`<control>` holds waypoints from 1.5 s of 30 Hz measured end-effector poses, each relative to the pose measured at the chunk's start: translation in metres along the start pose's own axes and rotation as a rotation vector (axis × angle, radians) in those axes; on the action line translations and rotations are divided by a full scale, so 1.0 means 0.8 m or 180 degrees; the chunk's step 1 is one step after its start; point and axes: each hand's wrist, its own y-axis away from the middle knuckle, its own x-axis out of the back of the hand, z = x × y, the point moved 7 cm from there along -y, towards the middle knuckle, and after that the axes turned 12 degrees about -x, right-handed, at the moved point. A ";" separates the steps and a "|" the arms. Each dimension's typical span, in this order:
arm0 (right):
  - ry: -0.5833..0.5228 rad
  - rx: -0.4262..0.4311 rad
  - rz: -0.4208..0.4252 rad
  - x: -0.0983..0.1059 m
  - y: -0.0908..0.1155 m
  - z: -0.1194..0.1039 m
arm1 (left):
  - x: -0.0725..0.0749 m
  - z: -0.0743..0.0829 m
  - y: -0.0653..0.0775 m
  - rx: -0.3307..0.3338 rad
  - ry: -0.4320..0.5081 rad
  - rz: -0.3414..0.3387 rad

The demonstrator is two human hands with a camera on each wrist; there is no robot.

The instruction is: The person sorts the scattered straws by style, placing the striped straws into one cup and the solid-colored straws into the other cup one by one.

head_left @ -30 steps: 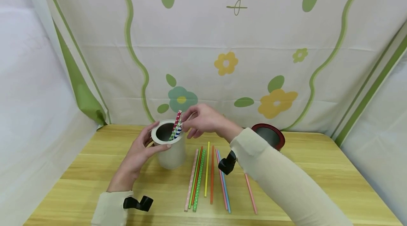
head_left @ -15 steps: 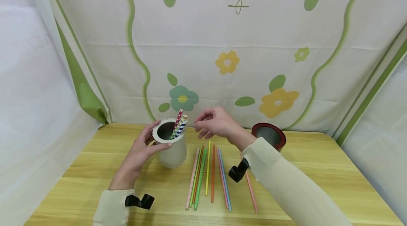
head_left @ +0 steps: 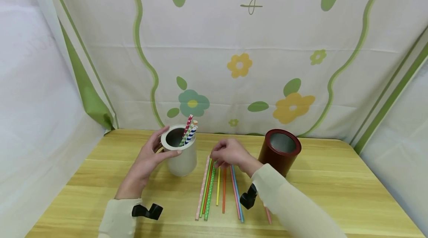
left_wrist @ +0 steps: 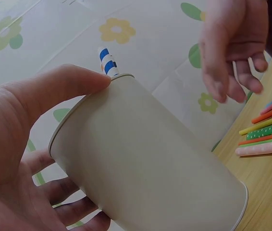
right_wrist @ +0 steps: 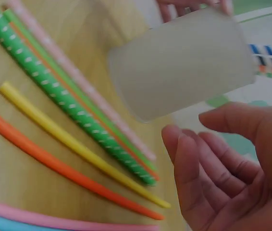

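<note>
My left hand (head_left: 147,160) grips an off-white canister (head_left: 182,163) at its rim; in the left wrist view the thumb (left_wrist: 73,89) lies along the top edge and the fingers reach round the side. Paper straws stand tilted inside it: a red dotted straw (head_left: 188,124), a blue-striped straw (head_left: 191,134) and a green-and-white one. My right hand (head_left: 231,153) is over the far ends of straws lying on the table, with nothing held. In the right wrist view its thumb and fingers are apart. Below it lie a green dotted straw (right_wrist: 73,103), a yellow straw (right_wrist: 83,144) and several others.
A dark red canister (head_left: 277,158) stands on the wooden table (head_left: 334,186) to the right. A lone pink straw (head_left: 268,216) lies partly hidden under the right sleeve. Behind the table hangs a flowered cloth (head_left: 207,26).
My right hand has drawn away from the straws in the off-white canister, moving right and down to the straws on the table. My left hand keeps its grip on the canister.
</note>
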 end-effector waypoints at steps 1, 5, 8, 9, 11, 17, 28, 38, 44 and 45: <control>0.0021 -0.0028 0.0059 -0.002 -0.002 0.004 | 0.000 0.000 0.000 0.0001 -0.0001 -0.0002; 0.0153 -0.0154 0.0336 -0.006 -0.008 0.016 | -0.001 0.000 0.001 0.0007 -0.0006 0.0000; 0.0245 -0.0228 0.0498 -0.008 -0.010 0.021 | -0.002 0.000 0.000 0.0012 -0.0006 0.0005; 0.0304 -0.0222 0.0545 -0.008 -0.010 0.021 | -0.002 0.001 0.000 0.0012 -0.0010 0.0007; 0.0414 -0.0227 0.0625 -0.009 -0.012 0.023 | -0.002 0.001 0.000 0.0009 -0.0016 0.0007; 0.0718 -0.0243 0.0772 -0.010 -0.015 0.027 | -0.005 0.001 0.000 -0.0003 -0.0007 -0.0007; 0.0762 -0.0187 0.0792 -0.015 -0.017 0.028 | -0.004 0.001 0.000 0.0014 0.0013 0.0019; 0.0871 -0.0221 0.0856 -0.015 -0.019 0.023 | -0.001 -0.001 0.000 0.0028 0.0015 0.0036; 0.0839 -0.0245 0.0862 -0.015 -0.022 0.024 | 0.000 -0.001 0.000 0.0021 0.0008 0.0044; 0.0821 -0.0255 0.0860 -0.015 -0.022 0.024 | 0.000 -0.001 0.001 0.0025 0.0007 0.0047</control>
